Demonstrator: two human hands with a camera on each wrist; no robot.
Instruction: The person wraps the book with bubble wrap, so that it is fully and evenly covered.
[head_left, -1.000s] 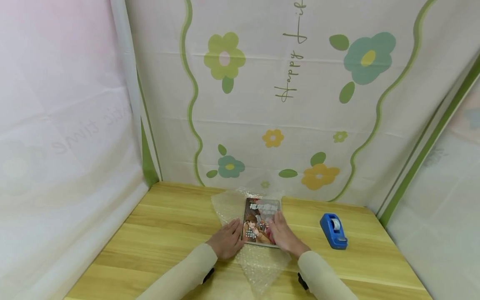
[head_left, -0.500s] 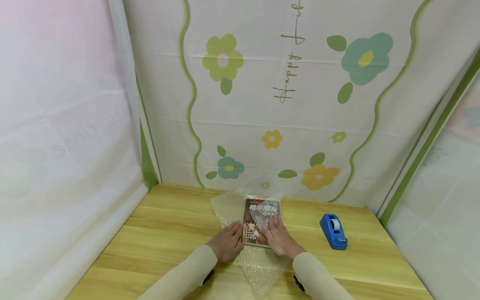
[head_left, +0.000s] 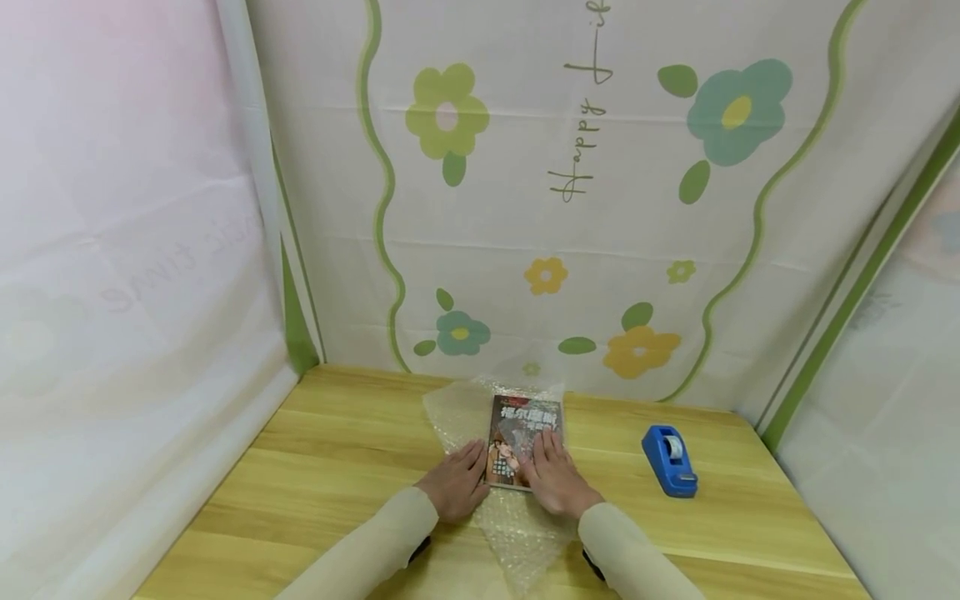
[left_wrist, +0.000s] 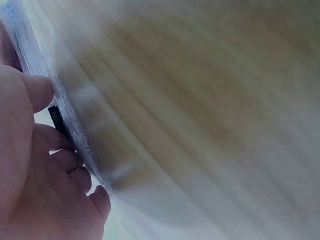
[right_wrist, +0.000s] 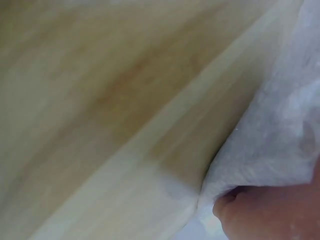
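A book (head_left: 516, 423) with a dark illustrated cover lies on a sheet of bubble wrap (head_left: 521, 533). Part of the clear wrap from the right side is folded over the cover. My left hand (head_left: 456, 483) rests along the book's left edge. In the left wrist view, that hand's fingers (left_wrist: 67, 160) touch the wrapped edge. My right hand (head_left: 557, 479) lies with straight fingers on the cover's right half, pressing the folded wrap and hiding the lower right corner. The right wrist view has wrap (right_wrist: 260, 145) beside part of the right hand (right_wrist: 272, 212).
A blue tape dispenser (head_left: 669, 462) stands on the wooden table (head_left: 322, 475) to the right of the book. A flower-printed cloth (head_left: 510, 225) hangs behind the table's far edge, and more cloth (head_left: 127, 275) hangs at the sides.
My right hand has slid left from the book's right edge onto the cover, bringing the bubble wrap across it. My left hand has stayed almost still at the left edge.
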